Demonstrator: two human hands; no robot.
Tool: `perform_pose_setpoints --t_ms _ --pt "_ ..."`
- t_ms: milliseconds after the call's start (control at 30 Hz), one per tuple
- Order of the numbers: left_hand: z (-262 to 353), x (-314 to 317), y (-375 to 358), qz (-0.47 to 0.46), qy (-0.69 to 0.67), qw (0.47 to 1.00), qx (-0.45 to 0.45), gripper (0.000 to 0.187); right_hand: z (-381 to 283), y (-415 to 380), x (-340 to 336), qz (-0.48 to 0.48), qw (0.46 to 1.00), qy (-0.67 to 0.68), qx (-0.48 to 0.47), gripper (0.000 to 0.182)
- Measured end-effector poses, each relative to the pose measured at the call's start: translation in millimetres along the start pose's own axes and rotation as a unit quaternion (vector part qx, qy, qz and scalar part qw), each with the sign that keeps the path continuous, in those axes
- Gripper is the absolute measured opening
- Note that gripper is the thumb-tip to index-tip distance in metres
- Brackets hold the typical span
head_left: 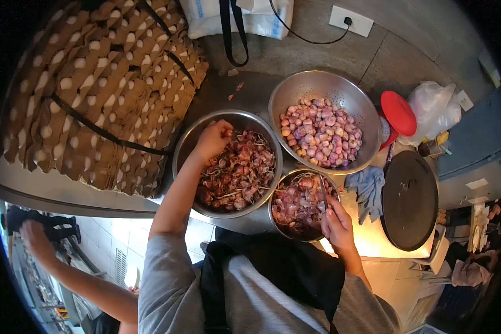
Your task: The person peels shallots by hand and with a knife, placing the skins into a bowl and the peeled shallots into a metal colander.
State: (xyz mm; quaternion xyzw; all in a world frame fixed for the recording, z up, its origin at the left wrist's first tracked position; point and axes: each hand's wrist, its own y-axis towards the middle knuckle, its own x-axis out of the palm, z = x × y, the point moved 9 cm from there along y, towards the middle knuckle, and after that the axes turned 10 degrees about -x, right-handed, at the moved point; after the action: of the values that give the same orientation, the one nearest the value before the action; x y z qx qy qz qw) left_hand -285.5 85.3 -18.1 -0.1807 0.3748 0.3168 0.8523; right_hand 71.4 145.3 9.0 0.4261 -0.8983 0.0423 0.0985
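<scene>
My left hand [214, 140] reaches into the upper left part of a large steel bowl [179, 161] of unpeeled shallots [239, 178], its fingers closed around a small reddish shallot [228, 133]. Over the right side of a smaller steel bowl [272, 214] is my right hand [337, 222], gripping a knife [322, 186] whose blade points up and away from me. That bowl holds skins and peelings [298, 203]. Behind both bowls, a perforated steel colander [367, 111] contains many peeled pinkish-purple shallots [328, 133].
Stacked egg trays [94, 94] tied with black straps fill the left. Blue gloves [366, 189], a round black pan [409, 200], a red-rimmed item [399, 114] and plastic bags [434, 108] lie right. Another person's arm [83, 278] shows at lower left.
</scene>
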Motion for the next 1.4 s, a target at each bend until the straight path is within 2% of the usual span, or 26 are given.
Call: perform_pose_setpoints --t_ms 67,133,167,200,233,267,300,367,467,567,600,667,733,833,900,967,1100,1167,1233,1300,1333,1400 --pt "39.8 -13.9 -26.7 -0.054 -0.228 0.971 -0.054 0.03 -2.5 2.8 3.3 -0.011 1.0 0.012 -0.008 0.04" --pt "77.2 0.6 -54.4 -0.19 -0.43 0.882 -0.028 0.03 -8.0 5.4 13.4 -0.041 0.998 0.017 -0.036 0.04" --pt "96.7 6.2 -73.8 -0.221 -0.473 0.851 -0.052 0.032 -11.5 6.6 18.0 -0.054 0.997 0.017 -0.05 0.041" --pt "112.5 17.7 -87.4 -0.252 -0.492 0.833 -0.002 0.031 -14.2 7.2 24.3 -0.083 0.995 0.027 -0.048 0.043" --pt "126.0 28.0 -103.3 -0.265 -0.501 0.824 -0.024 0.031 -13.5 9.8 27.4 -0.078 0.996 0.02 -0.028 0.043" --pt "138.1 56.5 -125.0 -0.309 -0.548 0.773 -0.083 0.032 -11.9 7.5 28.2 -0.063 0.998 0.011 -0.006 0.044" --pt "142.7 66.2 -130.9 -0.307 -0.561 0.766 -0.07 0.034 -9.0 5.9 29.1 -0.058 0.998 0.007 0.015 0.044" --pt "151.7 76.6 -140.8 -0.293 -0.598 0.74 -0.092 0.028 0.0 5.0 21.4 -0.054 0.996 -0.074 -0.023 0.045" --pt "146.5 89.5 -146.3 -0.258 -0.628 0.725 -0.117 0.024 -3.4 3.5 24.6 -0.045 0.998 -0.042 -0.028 0.044" --pt "142.8 92.4 -148.4 -0.209 -0.628 0.74 -0.117 0.02 6.1 -2.5 19.9 -0.054 0.998 -0.031 -0.006 0.044" --pt "143.2 91.7 -148.9 -0.197 -0.622 0.751 -0.103 0.02 11.2 -5.9 19.2 -0.055 0.998 0.003 0.02 0.044" --pt "144.5 89.3 -149.7 -0.172 -0.608 0.771 -0.075 0.02 10.0 -5.7 20.8 -0.042 0.998 0.043 0.017 0.044" --pt "149.5 84.0 -151.7 -0.158 -0.585 0.793 -0.064 0.02 -2.4 0.5 25.6 -0.018 0.998 0.052 -0.044 0.042" --pt "153.1 86.7 -154.2 -0.141 -0.548 0.822 -0.061 0.019 3.3 4.1 22.9 -0.009 0.994 0.095 -0.05 0.038" --pt "146.8 93.2 -153.7 -0.13 -0.543 0.827 -0.064 0.019 9.7 10.8 19.9 -0.007 0.987 0.125 -0.097 0.035" --pt "147.3 97.1 -155.8 -0.142 -0.484 0.863 -0.019 0.019 16.2 14.0 15.8 -0.002 0.982 0.165 -0.094 0.033" --pt "151.0 97.6 -158.8 -0.15 -0.539 0.828 -0.037 0.021 8.8 15.1 21.7 0.0 0.986 0.16 -0.057 0.025" --pt "154.7 95.8 -157.4 -0.148 -0.556 0.818 -0.006 0.023 3.6 16.6 22.7 -0.01 0.988 0.147 -0.052 0.026" --pt "158.7 92.9 -158.5 -0.158 -0.575 0.803 -0.002 0.02 0.0 19.2 21.5 -0.014 0.987 0.139 -0.078 0.027" --pt "158.5 76.6 -158.8 -0.061 -0.348 0.933 0.064 0.022 4.1 18.6 10.5 0.033 0.989 0.103 -0.098 0.027" --pt "151.4 84.9 -157.8 -0.096 -0.344 0.934 0.012 0.026 6.3 18.0 9.0 0.033 0.99 0.086 -0.105 0.028" --pt "151.2 92.0 -155.2 -0.115 -0.454 0.884 0.012 0.026 8.7 16.6 9.9 0.029 0.991 0.067 -0.111 0.028"
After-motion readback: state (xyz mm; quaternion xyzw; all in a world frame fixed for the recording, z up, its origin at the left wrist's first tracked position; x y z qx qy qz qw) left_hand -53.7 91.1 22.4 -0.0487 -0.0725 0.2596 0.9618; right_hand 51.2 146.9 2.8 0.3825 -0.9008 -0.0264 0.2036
